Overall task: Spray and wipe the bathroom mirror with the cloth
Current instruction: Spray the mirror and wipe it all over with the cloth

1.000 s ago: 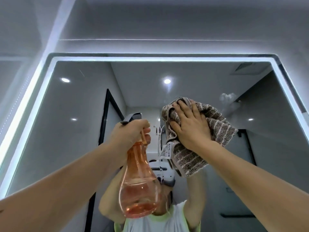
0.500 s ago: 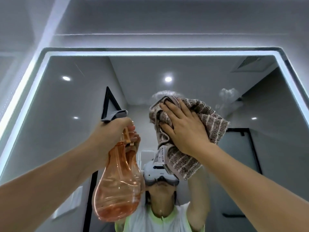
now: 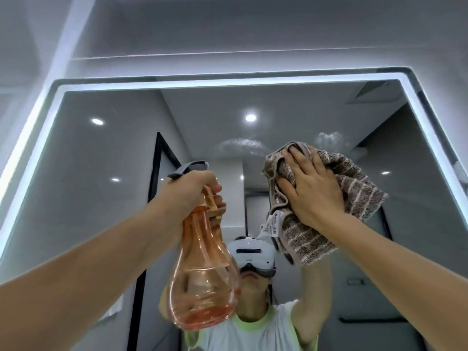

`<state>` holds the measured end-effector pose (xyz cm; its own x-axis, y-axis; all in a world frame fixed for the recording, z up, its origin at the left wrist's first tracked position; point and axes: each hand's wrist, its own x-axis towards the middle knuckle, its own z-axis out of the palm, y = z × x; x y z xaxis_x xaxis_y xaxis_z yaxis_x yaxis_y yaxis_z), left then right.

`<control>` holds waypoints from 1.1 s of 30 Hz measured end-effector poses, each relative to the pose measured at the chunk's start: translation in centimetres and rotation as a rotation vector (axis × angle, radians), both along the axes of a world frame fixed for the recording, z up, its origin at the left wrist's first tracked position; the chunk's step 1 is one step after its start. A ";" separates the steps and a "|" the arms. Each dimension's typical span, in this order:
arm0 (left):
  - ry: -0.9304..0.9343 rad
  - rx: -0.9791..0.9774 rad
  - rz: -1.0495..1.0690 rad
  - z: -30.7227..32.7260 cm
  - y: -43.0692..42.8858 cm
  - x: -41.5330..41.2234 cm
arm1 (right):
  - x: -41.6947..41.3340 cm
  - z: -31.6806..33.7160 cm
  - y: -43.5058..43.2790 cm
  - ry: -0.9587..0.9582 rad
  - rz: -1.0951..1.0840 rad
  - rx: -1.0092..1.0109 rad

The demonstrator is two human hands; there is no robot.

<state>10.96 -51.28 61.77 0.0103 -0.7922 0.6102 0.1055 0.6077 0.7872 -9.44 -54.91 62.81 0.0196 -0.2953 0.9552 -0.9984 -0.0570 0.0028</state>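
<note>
The bathroom mirror (image 3: 83, 198) fills the view, framed by a lit white strip. My right hand (image 3: 312, 188) presses a brown striped cloth (image 3: 354, 191) flat against the glass, right of centre. My left hand (image 3: 192, 191) grips the neck of an orange see-through spray bottle (image 3: 202, 287) with a grey nozzle, held up in front of the mirror. A little pink liquid sits in the bottle's base. Two patches of spray mist (image 3: 240, 145) cling to the glass above the cloth. The cloth's white label hangs at its lower left.
The wall and ceiling (image 3: 228, 29) rise above the mirror's top edge. The glass reflects a person wearing a white headset (image 3: 250, 252), a dark door frame (image 3: 157, 173) and ceiling spotlights.
My right hand has slid the cloth to the right across the glass, uncovering a misted patch at centre. My left hand with the bottle has shifted, and the view has tilted so the mirror sits lower.
</note>
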 end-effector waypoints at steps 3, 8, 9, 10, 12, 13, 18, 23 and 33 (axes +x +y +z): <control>0.048 -0.017 0.022 0.2 -0.2 1.8 | 2.1 2.3 -0.4 0.004 0.021 -0.016; 0.091 -0.015 0.056 0.0 -1.5 5.5 | 5.6 4.9 -1.4 0.081 0.024 -0.004; 0.085 -0.018 0.065 -0.2 -1.7 6.2 | 6.2 5.3 -1.6 0.101 0.021 -0.001; 0.081 -0.024 0.072 -0.5 -1.9 6.8 | 7.0 5.7 -1.8 0.124 0.021 0.000; 0.079 -0.030 0.081 -1.1 -2.5 8.4 | 8.9 6.2 -2.2 0.173 0.031 0.004; 0.077 -0.027 0.084 -1.3 -2.7 8.9 | 9.8 6.2 -2.3 0.200 0.036 0.004; 0.102 -0.007 0.042 -2.3 -4.6 11.4 | 13.0 5.0 -3.2 0.279 0.035 -0.004; 0.135 0.017 -0.074 -2.9 -5.4 11.5 | 13.4 4.1 -3.3 0.270 0.038 0.020; 0.069 0.087 -0.020 -8.3 -4.8 8.5 | 12.4 -5.2 -3.2 0.301 0.111 0.037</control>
<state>19.45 -56.08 53.46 0.0336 -0.8425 0.5377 0.1725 0.5348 0.8272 2.93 -58.06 57.62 0.3339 -0.3099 0.8902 -0.9406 -0.1713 0.2932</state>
